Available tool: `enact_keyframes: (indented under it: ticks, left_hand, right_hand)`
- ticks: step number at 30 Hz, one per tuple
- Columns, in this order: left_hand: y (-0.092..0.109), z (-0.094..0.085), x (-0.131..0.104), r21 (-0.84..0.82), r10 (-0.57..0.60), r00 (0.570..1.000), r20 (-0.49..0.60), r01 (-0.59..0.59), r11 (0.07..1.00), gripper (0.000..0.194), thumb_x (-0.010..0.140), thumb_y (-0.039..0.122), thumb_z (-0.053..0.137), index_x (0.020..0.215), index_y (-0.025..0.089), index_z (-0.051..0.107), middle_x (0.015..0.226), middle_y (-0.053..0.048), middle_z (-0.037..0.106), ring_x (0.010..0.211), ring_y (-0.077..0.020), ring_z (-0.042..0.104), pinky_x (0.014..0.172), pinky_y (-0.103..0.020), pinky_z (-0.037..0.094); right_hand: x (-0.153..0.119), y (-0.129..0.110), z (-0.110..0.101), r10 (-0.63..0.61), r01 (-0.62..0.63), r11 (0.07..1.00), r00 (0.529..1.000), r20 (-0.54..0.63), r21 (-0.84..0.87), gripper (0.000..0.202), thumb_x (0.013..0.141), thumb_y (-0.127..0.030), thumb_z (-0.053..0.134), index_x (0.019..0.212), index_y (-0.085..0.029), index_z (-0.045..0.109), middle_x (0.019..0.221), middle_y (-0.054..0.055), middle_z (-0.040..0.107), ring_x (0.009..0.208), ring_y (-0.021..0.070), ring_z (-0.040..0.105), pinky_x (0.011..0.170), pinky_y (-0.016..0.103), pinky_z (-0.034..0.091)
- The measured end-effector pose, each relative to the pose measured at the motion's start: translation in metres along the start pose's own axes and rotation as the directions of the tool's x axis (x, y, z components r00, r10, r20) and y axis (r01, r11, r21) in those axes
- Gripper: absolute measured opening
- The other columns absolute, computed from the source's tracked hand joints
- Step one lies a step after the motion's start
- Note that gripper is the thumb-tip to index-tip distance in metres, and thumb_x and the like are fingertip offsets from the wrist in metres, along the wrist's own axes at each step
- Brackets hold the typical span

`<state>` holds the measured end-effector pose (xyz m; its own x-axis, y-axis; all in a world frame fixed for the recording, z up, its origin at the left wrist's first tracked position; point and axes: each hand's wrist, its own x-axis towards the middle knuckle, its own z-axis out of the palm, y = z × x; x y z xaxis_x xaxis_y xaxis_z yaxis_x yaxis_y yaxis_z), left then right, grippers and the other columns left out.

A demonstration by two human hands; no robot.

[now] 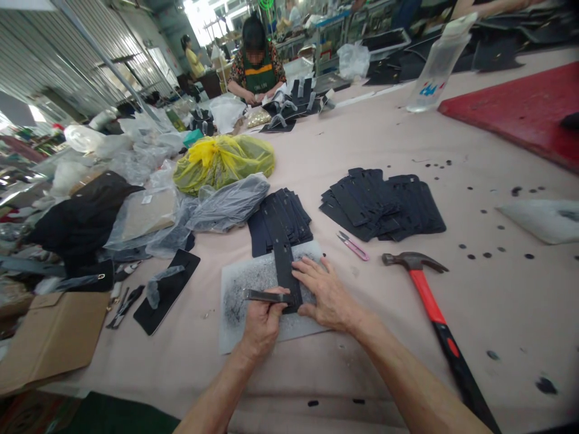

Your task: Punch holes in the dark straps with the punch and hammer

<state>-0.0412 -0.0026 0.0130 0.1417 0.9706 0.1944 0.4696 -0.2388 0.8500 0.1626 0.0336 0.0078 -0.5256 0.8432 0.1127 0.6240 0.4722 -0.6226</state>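
Note:
My left hand (263, 322) is closed around a dark metal hand punch (262, 295), whose end meets a long dark blue strip (284, 265). Against the strip's right edge my right hand (323, 292) lies with its fingers spread, fingertips touching it. Under the strip is a worn whitish cutting board (244, 277), speckled with dark marks. A fanned stack of similar dark pieces (289, 217) lies just beyond the board, and a second pile of dark pieces (384, 202) spreads to the right. Pink thread snips (353, 246) lie between that pile and my right hand.
A red-and-black claw hammer (427, 295) rests at right. A yellow bag (226, 160), clear plastic bags, a black panel (167, 292) and a cardboard box (58, 337) crowd the left. Farther off are a plastic bottle (438, 66), a red board (525, 111) and a seated co-worker (257, 66).

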Motion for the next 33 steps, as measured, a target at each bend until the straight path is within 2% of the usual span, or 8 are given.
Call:
enact_keyframes:
  ticks: [7,16,21,25,27,30,31,33]
  left_hand:
    - [0.000,0.002,0.000,0.082,-0.006,1.000,-0.001,0.006,0.997,0.019,0.088,0.022,0.053,0.097,0.019,0.069,0.100,-0.006,0.074,0.098,-0.0221,0.068,0.092,-0.036,0.054]
    - [-0.003,0.011,0.002,0.268,0.157,0.988,0.000,-0.151,0.951,0.021,0.089,0.017,0.048,0.099,0.017,0.067,0.100,-0.008,0.074,0.097,-0.0221,0.069,0.086,-0.034,0.057]
    - [-0.002,0.014,0.002,0.309,0.180,0.984,-0.009,-0.169,0.936,0.022,0.089,0.017,0.046,0.096,0.017,0.067,0.098,-0.009,0.075,0.094,-0.0227,0.071,0.083,-0.034,0.058]
    - [-0.001,0.014,0.002,0.340,0.158,0.987,-0.001,-0.149,0.929,0.023,0.088,0.017,0.046,0.099,0.017,0.066,0.099,-0.009,0.075,0.094,-0.0233,0.071,0.083,-0.035,0.058]
    - [-0.002,0.014,0.002,0.339,0.145,0.989,0.003,-0.137,0.931,0.022,0.088,0.017,0.047,0.099,0.018,0.066,0.099,-0.009,0.074,0.094,-0.0232,0.070,0.084,-0.034,0.057]
    - [-0.002,0.014,0.002,0.327,0.119,0.993,0.019,-0.118,0.938,0.021,0.087,0.016,0.048,0.101,0.018,0.065,0.098,-0.008,0.074,0.093,-0.0228,0.070,0.083,-0.034,0.057]
    - [-0.003,0.013,0.002,0.327,0.108,0.994,0.026,-0.111,0.939,0.021,0.087,0.016,0.049,0.101,0.019,0.064,0.098,-0.008,0.074,0.093,-0.0229,0.070,0.084,-0.034,0.057]
    - [-0.002,0.013,0.002,0.334,0.087,0.995,0.044,-0.097,0.937,0.019,0.086,0.015,0.050,0.099,0.019,0.064,0.096,-0.008,0.073,0.093,-0.0233,0.070,0.084,-0.035,0.056]
  right_hand:
    - [0.000,0.000,-0.001,-0.001,0.001,1.000,1.000,-0.004,-0.004,0.071,0.072,-0.030,0.070,0.138,-0.018,0.045,0.150,0.010,0.039,0.142,0.0288,0.021,0.115,0.055,0.004]
    - [0.000,0.001,0.000,-0.005,0.005,1.000,1.000,-0.008,-0.006,0.071,0.072,-0.030,0.068,0.138,-0.019,0.045,0.150,0.010,0.038,0.142,0.0288,0.021,0.115,0.055,0.005]
    - [0.000,0.000,0.000,-0.027,0.027,1.000,1.000,0.004,-0.015,0.070,0.072,-0.030,0.068,0.137,-0.017,0.045,0.150,0.011,0.038,0.142,0.0294,0.021,0.115,0.056,0.005]
    - [-0.008,-0.004,-0.009,-0.031,0.032,0.999,0.997,-0.072,0.006,0.063,0.075,-0.025,0.064,0.135,-0.018,0.046,0.147,0.012,0.041,0.139,0.0296,0.029,0.114,0.056,0.016]
    - [-0.023,-0.003,-0.020,0.036,-0.043,0.999,0.974,-0.224,-0.028,0.053,0.080,-0.024,0.058,0.132,-0.017,0.048,0.143,0.013,0.045,0.133,0.0288,0.037,0.110,0.051,0.028]
    - [-0.063,0.008,-0.042,0.194,-0.299,0.942,0.855,-0.481,-0.152,0.040,0.086,-0.027,0.050,0.122,-0.013,0.053,0.128,0.018,0.053,0.121,0.0314,0.047,0.102,0.047,0.039]
    - [-0.080,0.015,-0.048,0.250,-0.404,0.891,0.820,-0.515,-0.210,0.038,0.086,-0.030,0.049,0.119,-0.012,0.054,0.122,0.019,0.055,0.116,0.0338,0.050,0.098,0.048,0.041]
    - [-0.115,0.028,-0.058,0.394,-0.576,0.745,0.787,-0.475,-0.336,0.040,0.085,-0.037,0.047,0.113,-0.010,0.056,0.111,0.022,0.056,0.104,0.0381,0.054,0.085,0.050,0.046]
